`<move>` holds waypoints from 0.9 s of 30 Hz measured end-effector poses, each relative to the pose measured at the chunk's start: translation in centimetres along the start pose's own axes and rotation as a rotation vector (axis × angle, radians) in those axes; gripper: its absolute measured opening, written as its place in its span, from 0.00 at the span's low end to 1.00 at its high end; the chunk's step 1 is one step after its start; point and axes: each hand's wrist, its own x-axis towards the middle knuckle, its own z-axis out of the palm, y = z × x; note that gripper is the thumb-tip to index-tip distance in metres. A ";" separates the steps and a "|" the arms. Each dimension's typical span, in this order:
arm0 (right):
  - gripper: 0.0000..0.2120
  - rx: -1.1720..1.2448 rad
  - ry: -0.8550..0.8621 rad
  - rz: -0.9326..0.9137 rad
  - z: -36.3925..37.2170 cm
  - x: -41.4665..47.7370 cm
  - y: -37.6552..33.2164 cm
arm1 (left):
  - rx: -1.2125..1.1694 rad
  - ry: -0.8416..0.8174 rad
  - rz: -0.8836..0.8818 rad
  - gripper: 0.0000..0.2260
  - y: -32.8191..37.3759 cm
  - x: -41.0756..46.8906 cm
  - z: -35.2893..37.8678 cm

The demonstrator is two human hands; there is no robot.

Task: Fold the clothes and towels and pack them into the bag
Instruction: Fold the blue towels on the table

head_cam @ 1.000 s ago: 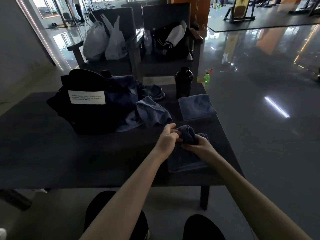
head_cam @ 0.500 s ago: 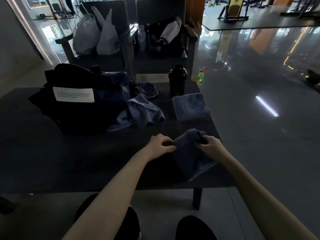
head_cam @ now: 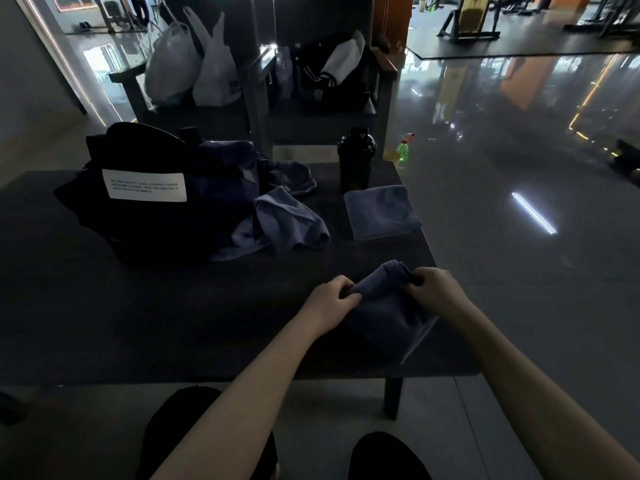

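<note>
A blue-grey towel (head_cam: pixel 388 306) hangs just above the near right part of the dark table (head_cam: pixel 138 323). My left hand (head_cam: pixel 332 299) pinches its left top corner and my right hand (head_cam: pixel 433 289) pinches the right top corner, so the cloth is stretched between them and droops toward me. A folded blue towel (head_cam: pixel 379 211) lies flat farther back on the right. Crumpled blue clothes (head_cam: pixel 284 223) spill beside a black bag (head_cam: pixel 149 199) with a white label at the left.
A black shaker bottle (head_cam: pixel 356 161) stands behind the folded towel near the table's far edge. Two dark chairs beyond hold white plastic bags (head_cam: pixel 194 71) and a black jacket (head_cam: pixel 329 77). A green spray bottle (head_cam: pixel 403 150) sits on the glossy floor at right.
My hands have drawn apart, opening the bunched towel out between them and lifting its top edge. The camera has tilted slightly; nothing else on the table moved.
</note>
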 end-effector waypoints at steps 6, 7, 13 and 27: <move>0.07 -0.064 0.035 -0.022 0.9 -0.7 -0.1 | 0.283 0.121 -0.046 0.15 1.0 -0.4 1.6; 0.08 -0.077 0.046 -0.019 1.1 -0.8 -0.2 | 0.343 0.130 -0.046 0.15 1.2 -0.5 1.8; 0.13 -0.065 0.121 -0.104 2.4 -1.7 -0.3 | 0.683 0.285 -0.042 0.18 2.0 -1.0 2.2; 0.26 -0.163 -0.058 -0.214 4.9 -2.9 0.4 | 0.731 -0.028 0.105 0.37 0.0 0.3 3.2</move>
